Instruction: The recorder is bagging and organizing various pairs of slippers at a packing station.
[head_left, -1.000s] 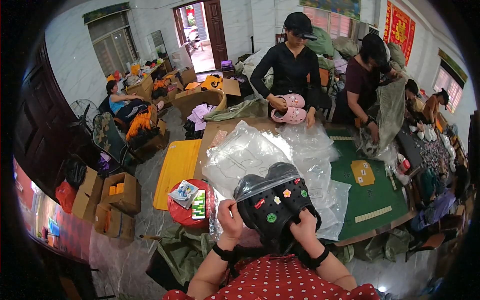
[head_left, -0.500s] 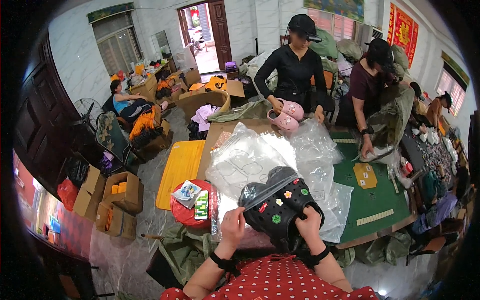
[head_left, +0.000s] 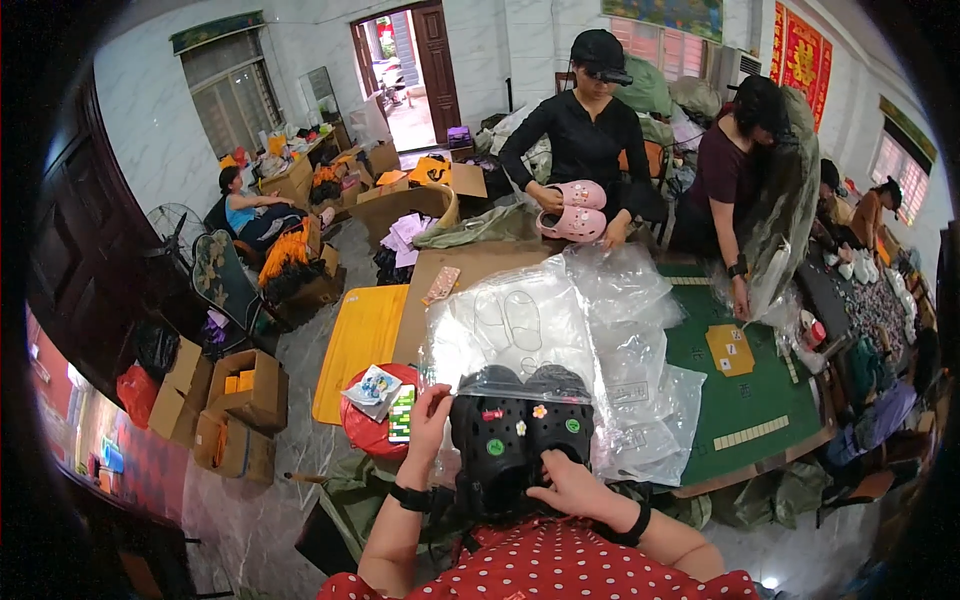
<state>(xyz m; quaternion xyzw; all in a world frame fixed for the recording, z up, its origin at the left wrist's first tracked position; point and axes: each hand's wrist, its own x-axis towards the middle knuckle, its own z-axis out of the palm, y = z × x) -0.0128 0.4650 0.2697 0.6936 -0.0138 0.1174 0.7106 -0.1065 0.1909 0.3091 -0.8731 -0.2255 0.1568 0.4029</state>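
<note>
While a second ago the black clogs [head_left: 520, 435] were tilted to one side, they are now held squarer and closer to the body, half inside a clear plastic bag [head_left: 510, 325]. The bag's edge is pinched by the left hand [head_left: 428, 420]; the clogs are gripped from below by the right hand [head_left: 572, 487]. Bagging seems nearly finished at the table's [head_left: 770, 400] near edge.

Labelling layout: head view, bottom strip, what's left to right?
Cardboard boxes → red stool → left hand → black clogs in a clear bag → flat clear bags → green table.
</note>
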